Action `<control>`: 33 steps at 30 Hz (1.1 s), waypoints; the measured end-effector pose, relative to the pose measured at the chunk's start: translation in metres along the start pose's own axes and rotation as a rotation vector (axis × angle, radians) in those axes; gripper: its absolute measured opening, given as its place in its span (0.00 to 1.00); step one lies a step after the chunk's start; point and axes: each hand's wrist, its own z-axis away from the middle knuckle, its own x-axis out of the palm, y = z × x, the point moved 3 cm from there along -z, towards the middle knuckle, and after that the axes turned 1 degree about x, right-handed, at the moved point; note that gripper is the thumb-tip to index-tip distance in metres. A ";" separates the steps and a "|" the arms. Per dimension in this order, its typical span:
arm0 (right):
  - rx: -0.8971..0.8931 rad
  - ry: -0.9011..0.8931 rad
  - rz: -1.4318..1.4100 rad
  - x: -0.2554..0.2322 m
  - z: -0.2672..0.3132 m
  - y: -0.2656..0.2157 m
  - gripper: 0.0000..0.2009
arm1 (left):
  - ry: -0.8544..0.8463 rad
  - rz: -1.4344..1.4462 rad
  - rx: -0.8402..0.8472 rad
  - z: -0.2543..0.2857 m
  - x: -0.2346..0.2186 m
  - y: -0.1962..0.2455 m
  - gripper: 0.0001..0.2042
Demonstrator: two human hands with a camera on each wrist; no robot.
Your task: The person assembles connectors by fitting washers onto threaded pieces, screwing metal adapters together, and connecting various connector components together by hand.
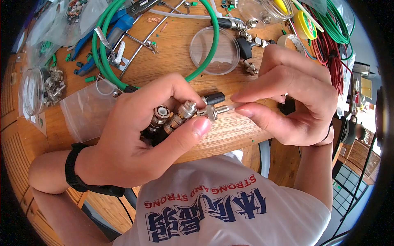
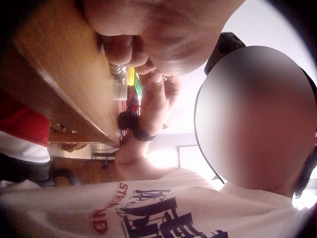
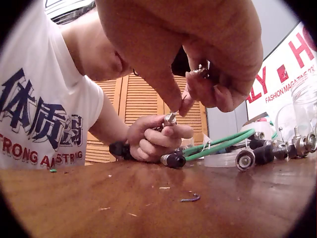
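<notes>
In the head view my left hand [image 1: 135,127] grips a cluster of metal BNC connectors [image 1: 180,117] with black bodies. Its thumb and forefinger pinch one silver connector [image 1: 211,112], whose narrow ribbed end points right. At that end, thumb and forefinger of my right hand [image 1: 297,92] pinch a small whitish translucent piece [image 1: 234,105]. The right wrist view shows a further metal connector [image 3: 199,71] tucked under the curled fingers of the right hand. A black-bodied connector [image 1: 214,98] lies just behind the left fingertips. Most of the left fingers are hidden from above.
A looped green cable [image 1: 216,41] curves behind the hands, near a clear round lid [image 1: 197,53]. Blue-handled pliers [image 1: 119,24] lie at the back left, with a jar of metal parts [image 1: 33,92] below them. Loose connectors [image 1: 245,47] and red wires [image 1: 334,61] crowd the back right.
</notes>
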 end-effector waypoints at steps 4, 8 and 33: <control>0.072 -0.005 0.035 -0.003 -0.001 -0.004 0.10 | 0.012 0.015 0.033 0.000 0.000 -0.003 0.06; 0.077 -0.017 -0.006 -0.006 -0.002 -0.003 0.07 | 0.006 -0.009 0.034 -0.001 -0.001 0.001 0.05; -0.047 -0.131 -0.102 0.002 0.002 0.003 0.19 | -0.061 -0.075 0.181 -0.004 0.001 -0.006 0.07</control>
